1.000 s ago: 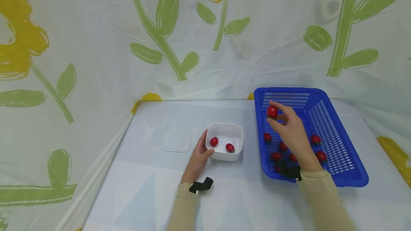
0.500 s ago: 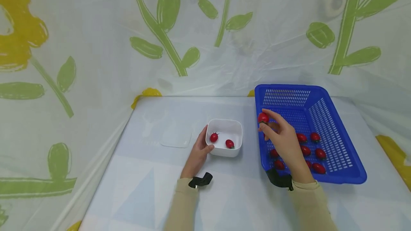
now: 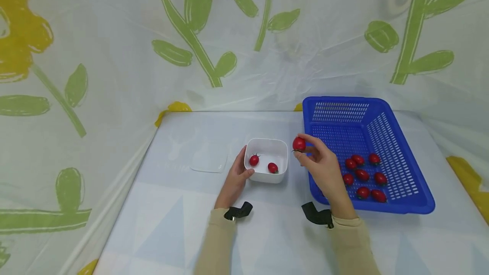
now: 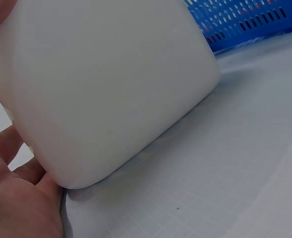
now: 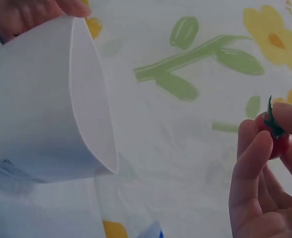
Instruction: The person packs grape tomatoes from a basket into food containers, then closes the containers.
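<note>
My left hand (image 3: 234, 181) grips the left side of a small white square container (image 3: 267, 177), thumb over its front rim. Two red cherry tomatoes (image 3: 254, 160) with green stems lie inside it. Between thumb and fingertips, my right hand (image 3: 322, 166) pinches another cherry tomato (image 3: 299, 144), held just right of the container and near the left rim of a blue basket (image 3: 408, 160). The right wrist view shows the green calyx of that held tomato (image 5: 279, 144) beside the thumb. In the left wrist view, the container's white wall (image 4: 106, 89) fills much of the picture.
Several more cherry tomatoes (image 3: 362, 175) lie in the front part of the blue basket. A clear flat lid (image 3: 209, 162) rests on the table left of the container. A floral curtain (image 3: 126, 54) hangs behind and to the left of the table (image 3: 160, 224).
My right hand has carried its cherry tomato leftward from above the basket toward the container, uncovering more tomatoes in the basket. My left hand stays on the container.
</note>
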A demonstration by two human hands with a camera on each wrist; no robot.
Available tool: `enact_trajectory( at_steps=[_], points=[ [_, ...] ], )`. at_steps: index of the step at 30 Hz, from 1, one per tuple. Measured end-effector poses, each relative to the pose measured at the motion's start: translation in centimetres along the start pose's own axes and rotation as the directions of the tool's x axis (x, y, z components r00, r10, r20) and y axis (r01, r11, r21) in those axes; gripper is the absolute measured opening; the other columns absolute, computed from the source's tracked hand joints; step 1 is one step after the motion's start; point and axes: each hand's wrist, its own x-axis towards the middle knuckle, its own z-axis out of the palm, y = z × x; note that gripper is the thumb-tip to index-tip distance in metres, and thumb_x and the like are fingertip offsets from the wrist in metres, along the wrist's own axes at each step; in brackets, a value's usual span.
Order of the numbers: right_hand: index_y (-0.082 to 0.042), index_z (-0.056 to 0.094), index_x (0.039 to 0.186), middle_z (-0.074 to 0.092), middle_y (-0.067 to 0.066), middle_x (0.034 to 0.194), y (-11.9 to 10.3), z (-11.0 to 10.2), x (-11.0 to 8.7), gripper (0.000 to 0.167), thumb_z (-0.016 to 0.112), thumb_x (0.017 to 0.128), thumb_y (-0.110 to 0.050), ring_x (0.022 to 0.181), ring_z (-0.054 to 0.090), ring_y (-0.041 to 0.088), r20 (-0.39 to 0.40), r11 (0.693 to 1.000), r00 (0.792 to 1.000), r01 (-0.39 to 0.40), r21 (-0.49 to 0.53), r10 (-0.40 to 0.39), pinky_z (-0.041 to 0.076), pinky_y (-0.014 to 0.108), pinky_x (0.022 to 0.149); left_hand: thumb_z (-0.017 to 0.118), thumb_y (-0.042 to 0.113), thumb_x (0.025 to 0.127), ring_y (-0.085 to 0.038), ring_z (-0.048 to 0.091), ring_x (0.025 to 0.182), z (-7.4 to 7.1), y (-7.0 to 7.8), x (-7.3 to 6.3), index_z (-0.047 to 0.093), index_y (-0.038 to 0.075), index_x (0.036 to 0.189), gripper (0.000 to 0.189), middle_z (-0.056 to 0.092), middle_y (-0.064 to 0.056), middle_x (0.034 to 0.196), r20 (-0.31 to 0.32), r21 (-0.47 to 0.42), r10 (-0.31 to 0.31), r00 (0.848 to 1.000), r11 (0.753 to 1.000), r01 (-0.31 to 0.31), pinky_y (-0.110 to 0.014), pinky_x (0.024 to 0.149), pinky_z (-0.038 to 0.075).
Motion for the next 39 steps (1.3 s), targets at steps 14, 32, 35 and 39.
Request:
enact_trajectory(
  at_steps=[14, 32, 35, 39],
  points=[
    [-0.019, 0.055, 0.12, 0.055, -0.001, 0.111, -1.8, 4.3, -1.2, 0.043, 0.067, 0.08, -0.013, 0.092, 0.057, 0.014, 0.05, 0.992, 0.991, 0.121, 0.024, -0.123, 0.051, 0.024, 0.068, 0.052, -0.001, 0.085, -0.013, 0.009, 0.134, 0.0, 0.3, 0.3, 0.019, 0.021, 0.143, 0.07, 0.015, 0.005, 0.147, 0.02, 0.003, 0.014, 1.0, 1.0, -0.014, -0.034, 0.106, 0.017],
    [-0.023, 0.053, 0.122, 0.054, -0.005, 0.111, 0.8, 7.0, -2.3, 0.043, 0.064, 0.082, -0.015, 0.087, 0.056, 0.01, 0.045, 0.991, 0.996, 0.079, -0.112, -0.075, 0.049, 0.024, 0.058, 0.054, 0.003, 0.086, -0.019, 0.011, 0.134, 1.1, 0.5, -0.2, 0.017, 0.019, 0.144, 0.07, 0.015, 0.002, 0.147, 0.039, 0.005, 0.012, 0.999, 1.0, -0.013, -0.039, 0.105, 0.019],
    [-0.022, 0.054, 0.12, 0.054, -0.004, 0.111, 1.1, 7.1, -2.3, 0.041, 0.064, 0.081, -0.014, 0.088, 0.056, 0.01, 0.03, 0.986, 0.996, 0.084, -0.146, -0.08, 0.049, 0.024, 0.058, 0.052, 0.0, 0.086, -0.013, 0.013, 0.134, 0.9, -0.2, -0.1, 0.021, 0.024, 0.142, 0.069, 0.018, 0.006, 0.146, 0.023, 0.005, 0.006, 1.0, 1.0, -0.006, -0.034, 0.104, 0.022],
    [-0.02, 0.056, 0.119, 0.054, -0.003, 0.112, 1.1, 7.7, -1.8, 0.04, 0.065, 0.08, -0.014, 0.087, 0.056, 0.011, 0.029, 0.979, 0.993, 0.117, -0.169, -0.114, 0.051, 0.027, 0.062, 0.051, 0.0, 0.087, -0.01, 0.013, 0.133, 0.3, -0.3, -0.1, 0.021, 0.027, 0.142, 0.068, 0.018, 0.01, 0.146, -0.002, 0.038, 0.003, 1.0, 0.999, -0.003, -0.032, 0.104, 0.022]
  ],
)
